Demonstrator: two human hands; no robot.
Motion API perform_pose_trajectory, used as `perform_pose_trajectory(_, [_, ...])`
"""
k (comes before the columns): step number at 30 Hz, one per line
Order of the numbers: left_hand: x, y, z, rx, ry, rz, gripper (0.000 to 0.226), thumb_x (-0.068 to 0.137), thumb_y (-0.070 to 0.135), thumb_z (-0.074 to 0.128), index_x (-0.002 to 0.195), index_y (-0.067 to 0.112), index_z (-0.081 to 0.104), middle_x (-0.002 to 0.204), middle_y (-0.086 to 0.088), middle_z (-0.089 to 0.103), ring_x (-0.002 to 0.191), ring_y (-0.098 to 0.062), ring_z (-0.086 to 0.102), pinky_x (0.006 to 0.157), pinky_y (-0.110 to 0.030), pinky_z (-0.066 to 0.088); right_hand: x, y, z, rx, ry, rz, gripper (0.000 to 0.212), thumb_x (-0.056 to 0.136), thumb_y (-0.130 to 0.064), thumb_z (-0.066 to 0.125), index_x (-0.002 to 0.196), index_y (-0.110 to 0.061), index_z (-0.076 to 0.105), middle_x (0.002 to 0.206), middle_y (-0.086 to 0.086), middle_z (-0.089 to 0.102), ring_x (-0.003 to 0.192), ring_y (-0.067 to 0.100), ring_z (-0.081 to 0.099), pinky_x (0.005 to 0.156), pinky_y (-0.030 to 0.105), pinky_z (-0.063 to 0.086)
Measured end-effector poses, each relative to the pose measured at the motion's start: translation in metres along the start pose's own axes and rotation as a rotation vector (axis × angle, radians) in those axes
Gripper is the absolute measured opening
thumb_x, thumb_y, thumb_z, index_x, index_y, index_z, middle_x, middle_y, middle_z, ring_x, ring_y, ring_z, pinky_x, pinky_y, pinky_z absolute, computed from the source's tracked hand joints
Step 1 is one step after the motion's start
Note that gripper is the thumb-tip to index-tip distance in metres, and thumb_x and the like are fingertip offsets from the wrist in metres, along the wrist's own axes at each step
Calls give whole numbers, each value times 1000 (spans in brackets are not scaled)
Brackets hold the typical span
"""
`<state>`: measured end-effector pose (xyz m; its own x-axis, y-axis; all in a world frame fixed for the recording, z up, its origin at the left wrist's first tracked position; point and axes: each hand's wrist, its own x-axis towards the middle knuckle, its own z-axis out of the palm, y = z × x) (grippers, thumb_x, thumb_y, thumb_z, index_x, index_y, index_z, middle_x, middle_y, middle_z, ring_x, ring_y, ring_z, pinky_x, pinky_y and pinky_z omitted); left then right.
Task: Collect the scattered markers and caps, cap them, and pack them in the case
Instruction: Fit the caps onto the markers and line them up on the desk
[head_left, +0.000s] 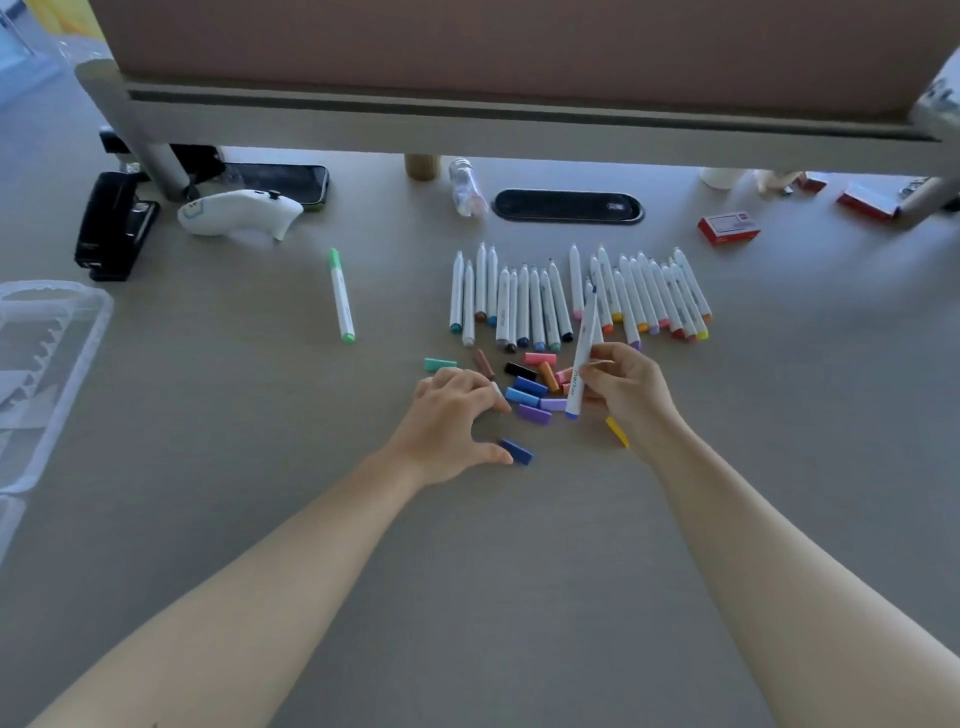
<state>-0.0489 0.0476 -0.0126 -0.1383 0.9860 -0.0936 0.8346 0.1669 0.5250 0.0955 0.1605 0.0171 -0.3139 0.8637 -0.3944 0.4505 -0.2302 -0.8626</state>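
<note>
A row of several uncapped white markers (550, 301) lies across the middle of the grey table. In front of it sits a heap of several loose coloured caps (530, 387). My right hand (631, 389) holds a white marker (583, 364) upright, its blue end down and dark tip up. My left hand (452, 421) hovers with spread, bent fingers over a dark blue cap (517, 451), the thumb touching its left end. A capped green marker (342, 293) lies apart on the left. A yellow cap (617, 431) shows under my right wrist. The clear plastic case (47, 364) lies open at the left edge.
At the back stand a black stapler (111, 223), a white controller (239, 213), a phone (280, 182), a small bottle (467, 189), a black cable slot (569, 207) and red boxes (727, 228). A monitor shelf (519, 119) overhangs the far side.
</note>
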Motion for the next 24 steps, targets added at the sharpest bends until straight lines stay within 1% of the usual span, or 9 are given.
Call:
perform_pose_trajectory(3, [1,10,10,70,-23,31,47,76,39,68,119,22,57,130,6,46,128,-14,29,103,-28,18,-4,4,-7,-36,10,-15,30,90,-3,52,120,-3,53,105,11,60,99,27,59,92,41,51])
perform_pose_trajectory(5, [3,13,15,105,-17,53,43,77,38,68,116,22,59,129,6,46,128,-14,29,101,-27,18,-6,8,-9,-41,17,-19,28,89,-2,52,118,-4,54,110,15,62,104,31,60,94,45,49])
perform_pose_trajectory(7, [4,13,18,123,15,53,35,79,35,66,110,20,63,128,4,48,128,-16,31,100,-27,19,-7,12,-10,-28,24,-21,25,89,-1,52,114,-4,55,104,15,63,101,33,61,94,48,49])
perform_pose_trajectory(10, [7,10,20,145,81,11,28,82,31,64,106,16,66,127,0,49,125,-19,35,98,-29,22,-7,15,-10,-21,20,-39,24,89,0,52,113,-4,55,94,8,60,89,24,59,93,44,50])
perform_pose_trajectory(12, [10,10,18,147,102,-13,29,82,29,64,107,15,65,126,-1,49,123,-18,36,97,-28,24,-6,16,-10,-21,17,-53,25,89,0,52,114,-3,54,93,6,60,88,20,58,92,42,50])
perform_pose_trajectory(15, [21,12,11,64,161,-53,28,81,27,66,105,12,63,119,-2,54,118,-20,41,94,-28,27,-4,16,-11,-24,29,-71,23,89,-1,53,111,-4,56,91,6,60,88,20,58,92,45,50])
perform_pose_trajectory(18, [37,18,6,24,205,-77,22,87,23,59,104,10,64,111,-6,60,110,-22,46,90,-28,31,0,16,-14,-33,39,-75,25,88,-4,55,113,-5,56,93,5,60,89,20,58,91,43,51])
perform_pose_trajectory(21, [54,26,5,65,165,-65,21,87,23,58,103,12,66,105,-7,61,104,-23,48,88,-29,32,2,18,-17,-32,45,-79,27,88,-4,55,115,-5,55,95,5,60,89,20,58,90,40,51])
perform_pose_trajectory(24, [66,32,6,169,49,-62,22,85,27,60,103,15,66,105,-6,58,105,-22,47,89,-31,33,1,21,-21,-26,54,-76,25,88,-5,55,114,-6,56,95,5,61,89,21,58,87,39,50])
